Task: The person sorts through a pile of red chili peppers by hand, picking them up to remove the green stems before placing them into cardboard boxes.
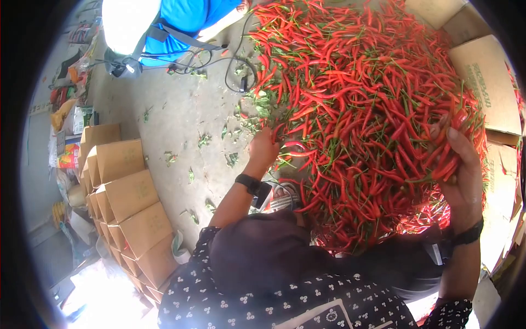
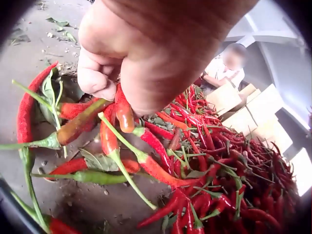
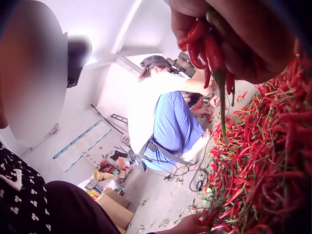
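A wide heap of red chili peppers [image 1: 350,109] with green stems covers the floor in front of me. At its left edge, my left hand [image 1: 264,149] pinches a chili pepper [image 2: 125,114], orange-red at the tip, between thumb and curled fingers. Loose chilies, a green pepper [image 2: 97,177] and leaves lie on the floor just below that hand. Over the right side of the heap, my right hand [image 1: 466,164] grips a bunch of red chilies [image 3: 212,53], their stems hanging down in the right wrist view. The palm and fingers partly hide this bunch.
Stacked cardboard boxes [image 1: 131,203] stand at the left, and open cartons [image 1: 485,82] border the heap on the right. Another person [image 3: 165,107] crouches across the floor beside black cables [image 1: 241,68]. Leaf scraps [image 1: 204,140] litter the concrete. My shoe [image 1: 282,196] is near the heap.
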`<state>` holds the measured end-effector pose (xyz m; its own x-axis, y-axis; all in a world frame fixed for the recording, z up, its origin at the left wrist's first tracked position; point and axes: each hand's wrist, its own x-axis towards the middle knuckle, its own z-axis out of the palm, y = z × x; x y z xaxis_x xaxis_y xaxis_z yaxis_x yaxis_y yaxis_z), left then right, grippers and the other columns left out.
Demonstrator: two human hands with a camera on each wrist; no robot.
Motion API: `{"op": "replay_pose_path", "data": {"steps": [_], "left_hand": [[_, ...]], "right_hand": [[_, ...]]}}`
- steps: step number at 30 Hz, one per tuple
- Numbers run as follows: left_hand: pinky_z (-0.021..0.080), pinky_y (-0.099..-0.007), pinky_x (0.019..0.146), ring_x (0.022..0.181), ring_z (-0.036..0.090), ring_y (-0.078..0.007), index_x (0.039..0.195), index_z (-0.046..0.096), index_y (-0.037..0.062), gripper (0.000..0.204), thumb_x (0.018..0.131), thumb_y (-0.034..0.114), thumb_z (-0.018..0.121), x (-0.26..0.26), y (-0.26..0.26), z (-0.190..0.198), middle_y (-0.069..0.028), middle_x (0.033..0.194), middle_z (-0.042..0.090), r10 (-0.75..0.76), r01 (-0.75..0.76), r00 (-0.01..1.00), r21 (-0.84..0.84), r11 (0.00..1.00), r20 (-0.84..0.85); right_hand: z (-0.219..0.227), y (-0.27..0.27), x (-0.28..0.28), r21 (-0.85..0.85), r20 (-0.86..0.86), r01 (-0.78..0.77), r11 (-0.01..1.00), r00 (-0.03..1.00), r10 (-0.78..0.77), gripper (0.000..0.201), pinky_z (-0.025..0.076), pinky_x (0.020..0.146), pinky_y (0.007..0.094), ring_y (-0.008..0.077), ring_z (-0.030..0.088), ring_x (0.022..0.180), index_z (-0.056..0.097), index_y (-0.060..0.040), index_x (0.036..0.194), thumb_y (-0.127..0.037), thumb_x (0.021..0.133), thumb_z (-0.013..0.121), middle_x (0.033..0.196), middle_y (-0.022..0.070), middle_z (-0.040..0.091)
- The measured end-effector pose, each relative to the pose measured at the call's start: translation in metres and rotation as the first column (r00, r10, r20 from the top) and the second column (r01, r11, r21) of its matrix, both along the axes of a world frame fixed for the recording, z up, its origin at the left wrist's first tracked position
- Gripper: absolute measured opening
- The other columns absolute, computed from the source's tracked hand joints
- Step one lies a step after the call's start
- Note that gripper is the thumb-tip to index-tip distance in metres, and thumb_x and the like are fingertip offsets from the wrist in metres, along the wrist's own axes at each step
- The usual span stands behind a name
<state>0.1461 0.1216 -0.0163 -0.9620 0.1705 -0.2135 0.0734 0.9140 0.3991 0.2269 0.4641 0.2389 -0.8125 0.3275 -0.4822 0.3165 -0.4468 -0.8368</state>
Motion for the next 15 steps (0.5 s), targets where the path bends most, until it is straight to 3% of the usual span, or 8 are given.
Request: {"op": "replay_pose_path", "data": {"steps": [4,6,7,9,10,12,13,15], "left_hand": [[0.047,-0.0431,0.067,0.075,0.06,-0.033,0.091,0.051,0.0039,0.028,0.069,0.014,0.066,0.003,0.001,0.015,-0.0176,0.079,0.06,0.044,-0.047,0.997,0.057,0.997,0.056],[0.047,-0.0434,0.07,0.076,0.06,-0.0329,0.096,0.052,0.0038,0.031,0.07,0.016,0.066,0.004,0.002,0.03,-0.0168,0.079,0.06,0.125,-0.186,0.959,0.232,0.955,0.255],[0.047,-0.0434,0.07,0.076,0.06,-0.0329,0.096,0.052,0.0038,0.031,0.07,0.016,0.066,0.006,0.004,0.032,-0.0168,0.079,0.06,0.128,-0.19,0.957,0.229,0.955,0.261],[0.047,-0.0438,0.073,0.081,0.059,-0.0338,0.106,0.052,0.0035,0.04,0.072,0.02,0.067,0.008,0.014,0.033,-0.0173,0.083,0.059,-0.184,0.073,0.942,0.362,0.929,0.281],[0.047,-0.0438,0.073,0.081,0.059,-0.0338,0.106,0.052,0.0035,0.04,0.072,0.02,0.067,0.01,0.019,0.031,-0.0173,0.083,0.059,-0.18,0.071,0.943,0.362,0.93,0.278],[0.047,-0.0442,0.074,0.087,0.058,-0.0354,0.112,0.05,0.0037,0.049,0.073,0.026,0.069,0.017,0.031,0.023,-0.0197,0.096,0.055,-0.419,0.402,0.908,0.243,0.883,0.021],[0.047,-0.044,0.076,0.092,0.057,-0.0373,0.113,0.049,0.0037,0.056,0.07,0.031,0.072,0.02,0.035,0.02,-0.0213,0.11,0.047,-0.378,0.341,0.91,0.209,0.917,0.171],[0.047,-0.0436,0.076,0.091,0.057,-0.0364,0.114,0.049,0.0053,0.057,0.07,0.033,0.073,0.027,0.038,0.022,-0.0199,0.112,0.045,-0.369,0.333,0.915,0.213,0.918,0.16]], "right_hand": [[-0.005,0.011,0.009,0.008,0.004,0.013,1.0,1.0,-0.013,0.029,0.048,0.062,0.0202,0.0093,0.059,0.068,0.055,0.0004,0.105,-0.017,0.083,0.061,0.088,0.0067,0.063],[-0.004,0.012,0.009,0.005,0.004,0.018,1.0,1.0,-0.018,0.029,0.048,0.062,0.0204,0.0093,0.059,0.068,0.056,0.0003,0.105,-0.017,0.083,0.061,0.087,0.0067,0.063],[-0.003,0.01,0.009,-0.002,0.006,0.016,1.0,1.0,-0.016,0.028,0.048,0.062,0.0206,0.0094,0.059,0.068,0.056,0.0003,0.105,-0.017,0.082,0.061,0.087,0.0067,0.063],[-0.002,0.006,0.006,-0.004,-0.003,-0.008,1.0,1.0,0.008,0.028,0.048,0.062,0.0207,0.0095,0.059,0.069,0.056,0.0003,0.104,-0.017,0.082,0.061,0.087,0.0067,0.063],[-0.002,0.004,0.004,-0.001,-0.013,-0.027,1.0,1.0,0.027,0.028,0.048,0.062,0.0207,0.0095,0.059,0.07,0.057,0.0003,0.104,-0.017,0.082,0.061,0.087,0.0067,0.063],[-0.002,0.001,0.0,0.017,-0.014,-0.021,1.0,1.0,0.021,0.029,0.048,0.062,0.0209,0.0095,0.059,0.07,0.056,0.0004,0.105,-0.017,0.082,0.061,0.088,0.0068,0.063],[-0.003,0.0,-0.001,0.034,-0.012,-0.012,0.999,1.0,0.012,0.03,0.049,0.061,0.021,0.0095,0.059,0.071,0.056,0.0005,0.105,-0.017,0.082,0.062,0.088,0.0069,0.063],[-0.003,0.002,0.001,0.032,-0.018,-0.036,0.999,0.999,0.036,0.03,0.049,0.061,0.0213,0.0096,0.059,0.071,0.055,0.0006,0.105,-0.017,0.082,0.062,0.088,0.0069,0.063]]}}
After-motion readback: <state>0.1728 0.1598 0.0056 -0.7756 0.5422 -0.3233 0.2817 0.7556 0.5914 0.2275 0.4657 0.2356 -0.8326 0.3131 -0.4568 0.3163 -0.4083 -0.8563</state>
